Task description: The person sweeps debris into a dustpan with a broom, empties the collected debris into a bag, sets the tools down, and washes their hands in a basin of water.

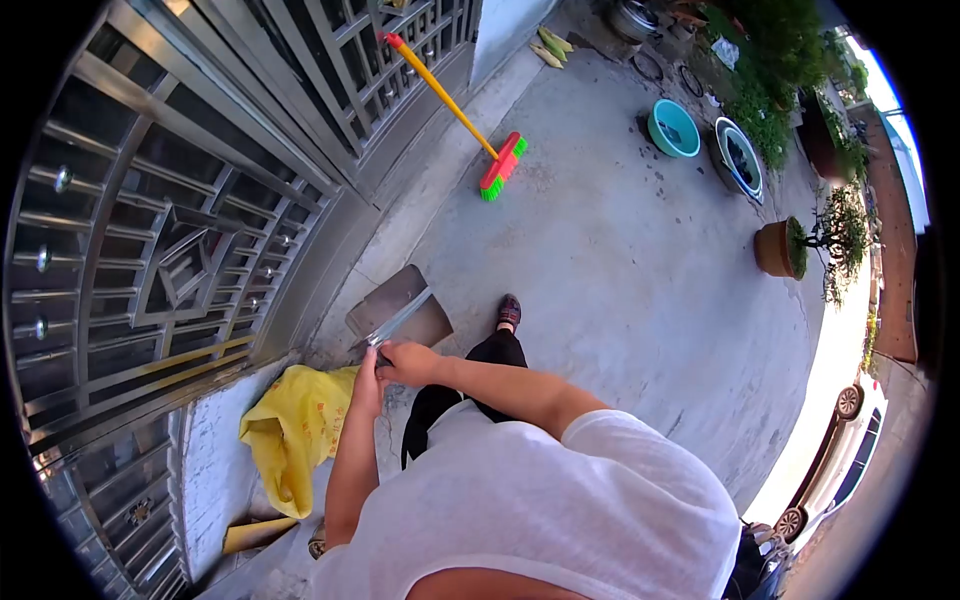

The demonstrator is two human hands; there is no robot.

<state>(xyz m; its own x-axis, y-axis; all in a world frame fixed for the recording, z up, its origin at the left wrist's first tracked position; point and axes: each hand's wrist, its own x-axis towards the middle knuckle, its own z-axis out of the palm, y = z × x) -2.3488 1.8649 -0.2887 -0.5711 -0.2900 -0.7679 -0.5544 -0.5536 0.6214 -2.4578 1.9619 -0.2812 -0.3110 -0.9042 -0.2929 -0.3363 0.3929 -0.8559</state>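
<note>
Both hands are close together at the top of a metal dustpan's handle. The grey dustpan (424,318) has a wide flat pan and a light metal handle. My left hand (368,385) is closed round the handle end, and my right hand (408,364) is closed beside it, touching the same handle. Just left of my left forearm lies a crumpled yellow sack (300,425). A broom (503,165) with a yellow stick, red head and green bristles leans against the metal gate, its bristles on the concrete.
The barred metal gate (190,260) runs along the left. Corn cobs (550,45) lie near the wall at the top. A teal basin (673,128), a second tub (738,160) and a potted plant (778,249) stand at the right. Beyond them is a parked car (835,455).
</note>
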